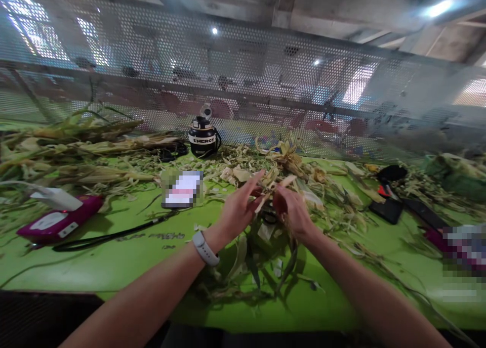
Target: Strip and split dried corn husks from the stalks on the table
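Observation:
Above the green table, my left hand (pixel 240 205) and my right hand (pixel 293 207) are close together, both closed on pale strips of corn husk (pixel 269 182). The fingers of both hands pinch the husk, and the hands partly hide it. Under them are a dark round loop (pixel 269 217), its kind unclear, and some hanging green leaf strips (pixel 292 259). Just beyond the hands lies a loose heap of dried husk (pixel 286 156). A white band (pixel 205 248) sits on my left wrist.
A phone (pixel 183 188) with a black strap and a magenta power strip (pixel 61 219) lie to the left. Behind stands a black bottle (pixel 203 138) before a perforated metal screen (pixel 243 70). Long husks (pixel 76 140) pile at far left; a black flat object (pixel 386 210) lies right.

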`<control>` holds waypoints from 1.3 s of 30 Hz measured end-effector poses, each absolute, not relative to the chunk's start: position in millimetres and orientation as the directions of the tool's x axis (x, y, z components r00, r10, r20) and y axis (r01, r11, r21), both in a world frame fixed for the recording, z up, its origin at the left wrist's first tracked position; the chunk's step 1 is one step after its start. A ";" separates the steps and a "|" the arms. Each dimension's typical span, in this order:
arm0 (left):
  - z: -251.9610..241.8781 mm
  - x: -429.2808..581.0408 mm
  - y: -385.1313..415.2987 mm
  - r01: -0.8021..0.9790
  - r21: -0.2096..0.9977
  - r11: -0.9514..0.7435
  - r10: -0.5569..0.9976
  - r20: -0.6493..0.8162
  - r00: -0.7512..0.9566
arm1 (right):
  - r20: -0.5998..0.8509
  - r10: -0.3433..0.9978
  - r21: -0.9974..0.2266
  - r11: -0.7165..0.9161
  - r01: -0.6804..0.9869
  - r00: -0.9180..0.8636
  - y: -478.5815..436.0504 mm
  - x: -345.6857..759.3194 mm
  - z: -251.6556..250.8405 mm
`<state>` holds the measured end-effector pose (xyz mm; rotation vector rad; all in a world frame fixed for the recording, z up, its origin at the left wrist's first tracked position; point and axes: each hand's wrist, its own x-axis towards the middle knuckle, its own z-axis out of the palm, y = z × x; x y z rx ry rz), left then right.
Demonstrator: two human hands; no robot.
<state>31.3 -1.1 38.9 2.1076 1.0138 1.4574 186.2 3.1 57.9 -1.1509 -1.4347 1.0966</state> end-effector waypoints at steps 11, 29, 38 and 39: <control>43.4 44.0 -3.6 -0.421 0.906 -0.051 0.961 0.159 0.227 | 0.361 0.917 -0.861 0.397 0.318 -0.170 19.7 200.9 56.2; 42.0 45.3 -1.0 -0.654 0.756 0.004 0.996 0.054 0.069 | 0.626 0.383 0.039 0.854 0.518 -0.679 8.5 199.3 55.4; 43.4 40.6 -2.1 -0.605 0.795 0.039 0.991 0.045 0.124 | 0.705 0.264 -0.011 0.932 0.362 -0.659 1.8 197.0 55.1; 43.5 40.2 -1.4 -0.609 0.792 0.045 0.991 0.041 0.127 | 0.708 0.263 -0.003 0.929 0.370 -0.655 1.8 197.9 55.2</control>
